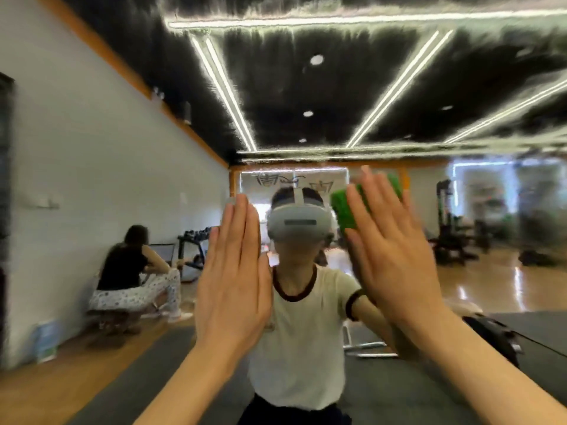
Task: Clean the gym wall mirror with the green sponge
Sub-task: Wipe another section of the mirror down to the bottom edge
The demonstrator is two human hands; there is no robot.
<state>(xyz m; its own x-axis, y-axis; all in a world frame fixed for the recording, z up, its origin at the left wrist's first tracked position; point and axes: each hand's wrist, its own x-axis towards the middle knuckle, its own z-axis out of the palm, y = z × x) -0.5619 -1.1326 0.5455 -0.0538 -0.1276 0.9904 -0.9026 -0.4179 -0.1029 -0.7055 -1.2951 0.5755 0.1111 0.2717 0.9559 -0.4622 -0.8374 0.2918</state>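
1. Both forearms rise from the bottom of the view toward the mirror (pixel 92 148); the right hand (pixel 395 250) and left hand (pixel 233 277) are raised side by side.
2. Green sponge (pixel 345 210): pressed flat against the glass under the right palm. It shows at the 11 o'clock edge of that hand and again past the fingertips at 12 o'clock. Its long axis appears to run up the hand, tilted slightly left.
3. Right hand fingers: straight and together, pressing the sponge rather than curling round it.
4. Left hand: fingers straight and close together, holding nothing; whether it touches the glass cannot be told.
5. Judgement: wiping is under way. The right hand alone bears the sponge, so any stroke must be driven by palm pressure; the sponge could slip out sideways.
6. Reflected at 9 o'clock: a seated person (pixel 135 271) beside a dumbbell rack (pixel 193 240).
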